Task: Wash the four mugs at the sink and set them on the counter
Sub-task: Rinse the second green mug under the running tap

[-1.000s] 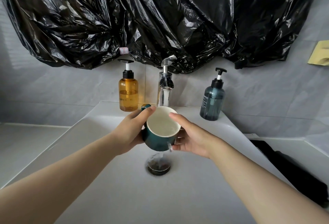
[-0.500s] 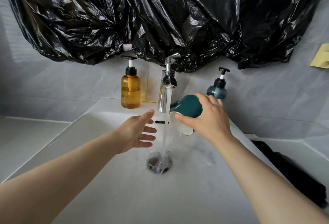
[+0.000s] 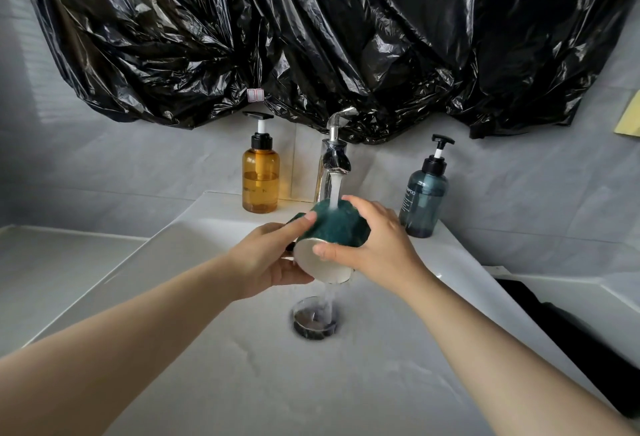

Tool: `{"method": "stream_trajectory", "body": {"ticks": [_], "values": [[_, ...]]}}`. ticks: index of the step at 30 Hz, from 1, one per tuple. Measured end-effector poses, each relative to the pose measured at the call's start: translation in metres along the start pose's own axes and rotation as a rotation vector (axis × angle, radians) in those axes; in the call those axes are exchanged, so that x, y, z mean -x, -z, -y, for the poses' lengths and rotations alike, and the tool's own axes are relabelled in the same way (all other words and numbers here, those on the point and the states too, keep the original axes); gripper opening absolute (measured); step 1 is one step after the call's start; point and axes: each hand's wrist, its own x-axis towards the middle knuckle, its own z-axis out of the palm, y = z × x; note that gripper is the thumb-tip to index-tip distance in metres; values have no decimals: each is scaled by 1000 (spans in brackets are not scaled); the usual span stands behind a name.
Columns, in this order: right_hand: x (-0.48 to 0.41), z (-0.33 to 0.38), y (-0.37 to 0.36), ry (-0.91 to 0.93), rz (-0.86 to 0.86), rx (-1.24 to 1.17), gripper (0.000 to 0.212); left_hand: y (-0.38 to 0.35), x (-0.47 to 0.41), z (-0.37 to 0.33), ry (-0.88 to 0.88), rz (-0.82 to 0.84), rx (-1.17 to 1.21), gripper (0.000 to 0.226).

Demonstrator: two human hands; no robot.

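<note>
Fingers (image 3: 302, 223) of the left hand (image 3: 266, 262) and right hand (image 3: 378, 249) curl round the tipped green mug (image 3: 333, 228).

Basin (image 3: 346, 383) front open; amber bottle (image 3: 260, 179), faucet (image 3: 332, 162), blue bottle (image 3: 423, 203) crowd back ledge.

mug (image 3: 332, 228) teal, white inside | bottles amber (image 3: 260, 179), blue-grey (image 3: 423, 205)

Grey tiled wall (image 3: 138, 165) with pale daylight on its left, crumpled black plastic sheeting (image 3: 311, 37) hung across its upper part, amber pump bottle (image 3: 260, 179) and blue pump bottle (image 3: 424, 200) far, white counter (image 3: 52, 262) left, dark cloth (image 3: 554, 331) right
</note>
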Motion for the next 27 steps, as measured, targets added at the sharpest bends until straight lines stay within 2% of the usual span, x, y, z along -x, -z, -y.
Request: {"method": "stream_trajectory", "body": {"ticks": [5,7,10,12,14,17,20,24,27], "values": [[-2,-2,1,-99,71,-206,117,-2,1,1,-60,-50,78,63],[-4,-3,3,-113,81,-376,118,-2,1,0,-60,-79,117,62],[-9,-8,4,-161,41,-710,99,2,3,-3,-57,-81,160,58],[-11,-11,3,-225,47,-829,72,2,4,-4,-63,-55,178,61],[-8,-9,3,-291,141,-883,46,0,5,-4,-72,-24,183,60],[-6,-5,2,-369,252,-999,42,-3,6,-5,-64,15,174,57],[-6,-5,1,-352,191,-1034,42,-3,7,-9,-59,28,97,49],[-6,-8,-3,-347,78,-866,42,-3,6,-8,-91,-93,-63,35],[-6,-9,-9,-306,11,-744,41,-5,4,-3,-78,-70,-118,45]]}}
